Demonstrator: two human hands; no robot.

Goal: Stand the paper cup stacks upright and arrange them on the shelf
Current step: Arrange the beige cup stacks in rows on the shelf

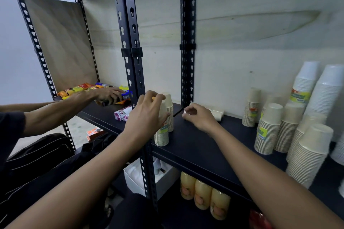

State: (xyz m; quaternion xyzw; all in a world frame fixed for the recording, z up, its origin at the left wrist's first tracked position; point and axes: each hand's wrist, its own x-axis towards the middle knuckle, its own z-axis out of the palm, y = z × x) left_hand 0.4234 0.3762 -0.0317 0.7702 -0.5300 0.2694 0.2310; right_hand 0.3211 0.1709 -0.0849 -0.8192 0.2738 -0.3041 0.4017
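Note:
My left hand (147, 113) grips an upright stack of cream paper cups (161, 136) at the left end of the dark shelf (195, 147). A second upright cream stack (169, 106) stands just behind it. My right hand (198, 117) curls its fingers round the end of a pale cup stack (216, 113) that lies on its side near the back wall. More cream stacks (270, 128) and taller white stacks (327, 89) stand upright on the right of the shelf.
Black slotted uprights (135, 61) split the shelving. Another person's hand (109, 95) reaches among snack packets (80, 88) on the left shelf. Yellow juice bottles (202, 194) and a white box (137, 174) sit on the shelf below.

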